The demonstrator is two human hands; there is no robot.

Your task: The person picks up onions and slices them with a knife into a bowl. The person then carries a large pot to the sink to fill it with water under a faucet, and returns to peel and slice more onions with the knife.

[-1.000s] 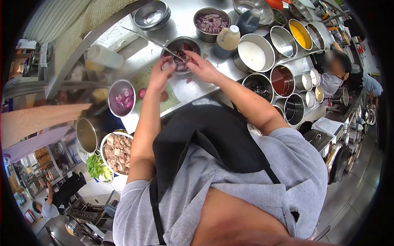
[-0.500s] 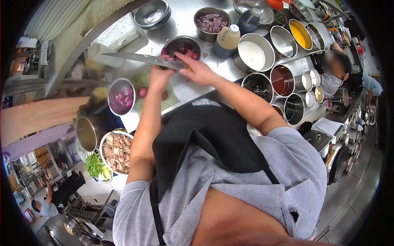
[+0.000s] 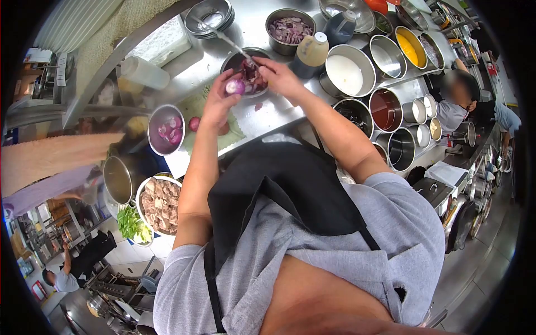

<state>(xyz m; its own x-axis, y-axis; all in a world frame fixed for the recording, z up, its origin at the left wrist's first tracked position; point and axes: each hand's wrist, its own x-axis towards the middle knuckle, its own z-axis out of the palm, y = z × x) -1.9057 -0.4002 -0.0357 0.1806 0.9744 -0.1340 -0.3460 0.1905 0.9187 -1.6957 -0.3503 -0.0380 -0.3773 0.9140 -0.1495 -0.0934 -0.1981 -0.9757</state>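
Note:
My left hand (image 3: 219,102) holds a peeled purple onion (image 3: 235,87) at the near left rim of a metal bowl (image 3: 262,52). In my right hand (image 3: 281,80) is a knife (image 3: 228,41), its thin blade slanting up and left across the bowl. Dark red onion skins (image 3: 249,71) lie in that bowl. To the left, a second metal bowl (image 3: 166,130) contains purple onions. One red onion (image 3: 194,124) rests beside it on a green cloth (image 3: 211,135), partly hidden by my left forearm.
Sliced onions fill a pot (image 3: 290,34) behind the bowl. Two bottles (image 3: 310,54) and a pot of white liquid (image 3: 344,73) stand at its right. Stacked bowls (image 3: 209,17) sit at the back left. A bowl of meat chunks (image 3: 159,205) is at lower left. Other people (image 3: 454,100) are farther off.
The knife has swung from lying nearly level over the bowl to pointing up and away. My left hand has turned, bringing the peeled onion into view. My right hand has shifted slightly right and away.

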